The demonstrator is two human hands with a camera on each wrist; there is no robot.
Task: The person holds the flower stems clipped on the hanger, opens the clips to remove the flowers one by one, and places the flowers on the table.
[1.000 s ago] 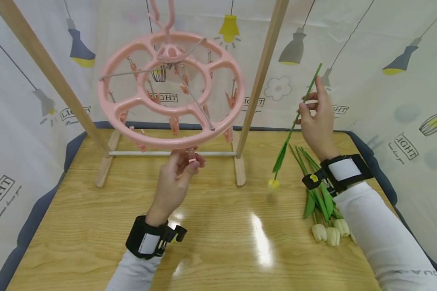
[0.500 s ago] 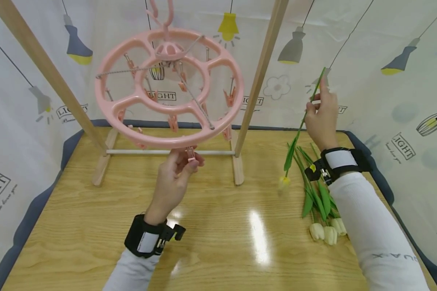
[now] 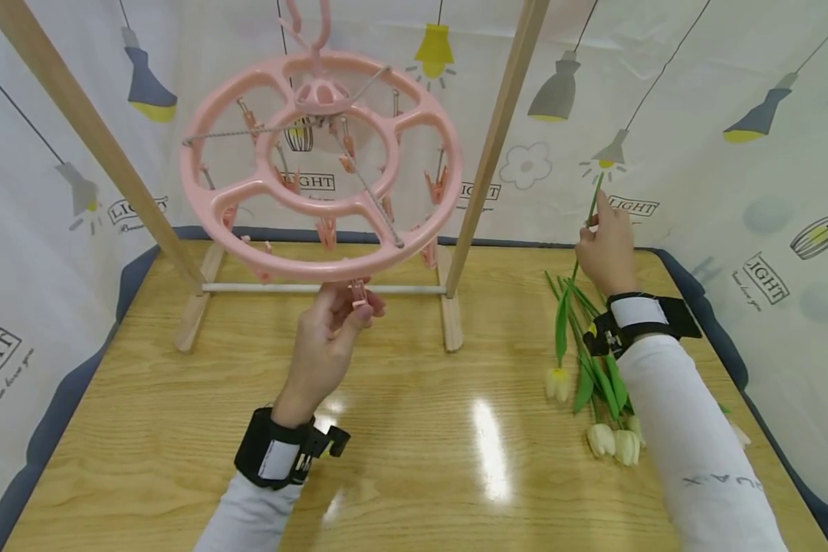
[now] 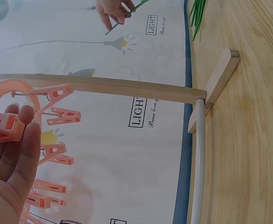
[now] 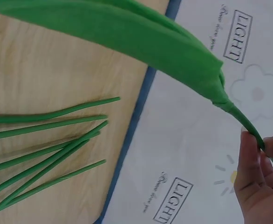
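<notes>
My left hand (image 3: 323, 337) pinches a pink clothes peg (image 3: 359, 294) that hangs from the front rim of a round pink drying hanger (image 3: 297, 268). In the left wrist view the peg (image 4: 5, 127) lies between thumb and fingers. At the right, my right hand (image 3: 607, 249) pinches the green stem of an artificial tulip (image 3: 557, 383), its pale yellow head pointing down. The right wrist view shows fingertips (image 5: 249, 144) on that stem, just past a long green leaf (image 5: 141, 42). Below this hand lies a bunch of white tulips (image 3: 602, 441), partly covered by the forearm.
A wooden frame (image 3: 500, 146) with a white crossbar (image 3: 276, 288) stands around the hanger. More pink pegs (image 3: 326, 234) dangle from the rings. Behind the wooden table (image 3: 414, 460) hangs a lamp-print cloth (image 3: 697, 153).
My right hand first shifts right, then lowers with the tulip, bringing its head down beside the bunch. The left hand stays at the peg.
</notes>
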